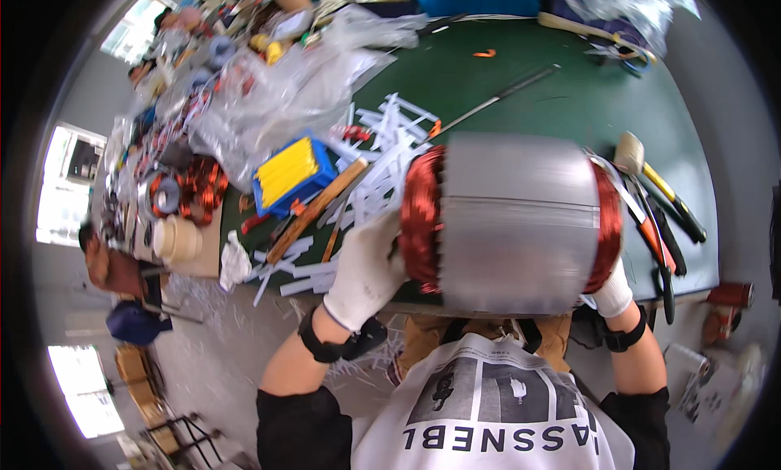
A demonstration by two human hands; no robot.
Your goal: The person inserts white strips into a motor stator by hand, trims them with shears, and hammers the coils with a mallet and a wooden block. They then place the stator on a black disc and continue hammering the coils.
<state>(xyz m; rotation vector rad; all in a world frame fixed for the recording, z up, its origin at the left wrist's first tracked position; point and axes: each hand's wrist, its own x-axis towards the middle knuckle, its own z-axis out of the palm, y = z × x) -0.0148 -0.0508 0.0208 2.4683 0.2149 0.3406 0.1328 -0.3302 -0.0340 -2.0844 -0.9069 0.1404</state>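
Note:
A large motor stator (pixel 521 226), a grey metal cylinder with red-brown copper windings (pixel 423 218) bulging from both ends, lies on its side at the table's near edge. My left hand (pixel 366 267), in a white glove, grips its left end, with the fingertips hidden by the winding. At the lower right end my right hand (pixel 614 293), gloved too, holds the stator; most of that hand is behind the winding. The stator looks slightly blurred.
White paper strips (pixel 382 161) lie scattered left of the stator, beside a blue box (pixel 289 181) of yellow strips and a wooden stick (pixel 317 210). A mallet (pixel 630 154) and cutting tools (pixel 663 250) lie right. Scissors (pixel 622 54) are at the far right; plastic bags (pixel 285 96) are heaped far left.

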